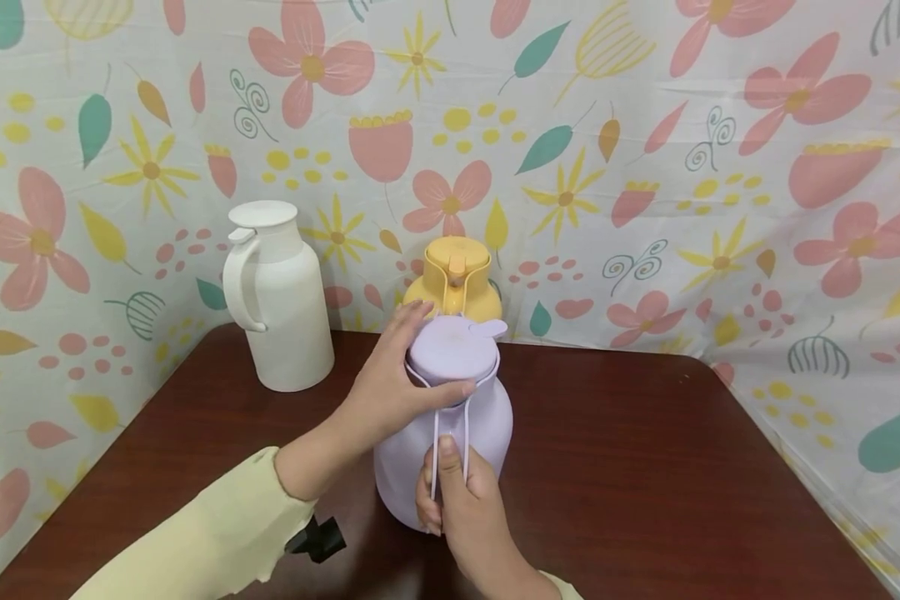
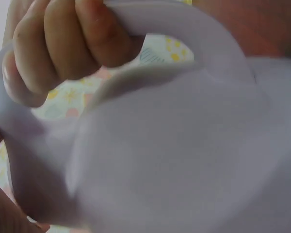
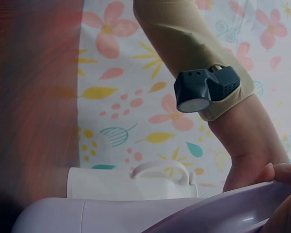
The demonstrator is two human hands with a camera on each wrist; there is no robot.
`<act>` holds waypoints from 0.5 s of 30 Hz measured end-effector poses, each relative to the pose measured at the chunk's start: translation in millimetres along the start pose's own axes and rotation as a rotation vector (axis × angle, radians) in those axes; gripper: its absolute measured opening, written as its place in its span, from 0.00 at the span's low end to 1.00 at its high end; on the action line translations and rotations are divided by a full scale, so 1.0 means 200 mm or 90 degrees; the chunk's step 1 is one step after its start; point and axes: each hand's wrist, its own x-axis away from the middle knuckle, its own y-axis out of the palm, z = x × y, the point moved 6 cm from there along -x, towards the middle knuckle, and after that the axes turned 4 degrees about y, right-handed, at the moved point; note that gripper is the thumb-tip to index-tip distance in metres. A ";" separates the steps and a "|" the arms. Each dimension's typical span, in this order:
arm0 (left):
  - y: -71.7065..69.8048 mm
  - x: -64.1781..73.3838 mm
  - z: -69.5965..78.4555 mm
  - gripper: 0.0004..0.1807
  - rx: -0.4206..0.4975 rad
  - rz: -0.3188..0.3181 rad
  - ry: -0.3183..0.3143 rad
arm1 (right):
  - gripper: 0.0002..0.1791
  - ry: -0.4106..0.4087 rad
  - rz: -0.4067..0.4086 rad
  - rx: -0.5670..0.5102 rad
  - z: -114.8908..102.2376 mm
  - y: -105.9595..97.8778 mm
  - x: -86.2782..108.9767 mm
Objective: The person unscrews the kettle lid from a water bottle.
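A lavender thermos jug (image 1: 491,429) stands on the table, its round lid (image 1: 453,346) on top with a small tab (image 1: 489,329) pointing right. My left hand (image 1: 382,396) holds the jug's top from the left, thumb across the front and fingers round the far side. Lower down, my right hand (image 1: 467,500) grips the handle (image 1: 452,419), thumb lying upward along it. In the left wrist view, curled fingers (image 2: 63,43) wrap the looped handle (image 2: 223,43). The right wrist view shows the jug's side (image 3: 53,213) along the bottom.
Just behind the lavender jug is a yellow jug (image 1: 457,250), partly hidden by it. A white jug (image 1: 292,333) with a side handle stands at the back left of the dark brown table (image 1: 645,467). Flower-patterned cloth (image 1: 607,167) hangs behind the table.
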 end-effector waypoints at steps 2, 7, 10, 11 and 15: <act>-0.02 -0.01 0.00 0.57 -0.013 -0.036 0.011 | 0.29 -0.001 -0.002 -0.001 0.00 0.00 0.00; -0.08 -0.11 0.00 0.59 0.027 -0.224 0.053 | 0.28 0.007 0.007 -0.002 0.00 0.00 0.00; -0.10 -0.19 -0.03 0.57 0.083 -0.336 0.097 | 0.28 0.008 0.011 0.004 0.00 -0.01 0.01; -0.10 -0.21 -0.04 0.56 0.097 -0.367 0.108 | 0.28 0.007 0.011 0.005 0.00 -0.01 0.01; -0.10 -0.26 -0.06 0.52 0.090 -0.438 0.119 | 0.28 0.003 0.007 0.007 0.00 -0.01 0.01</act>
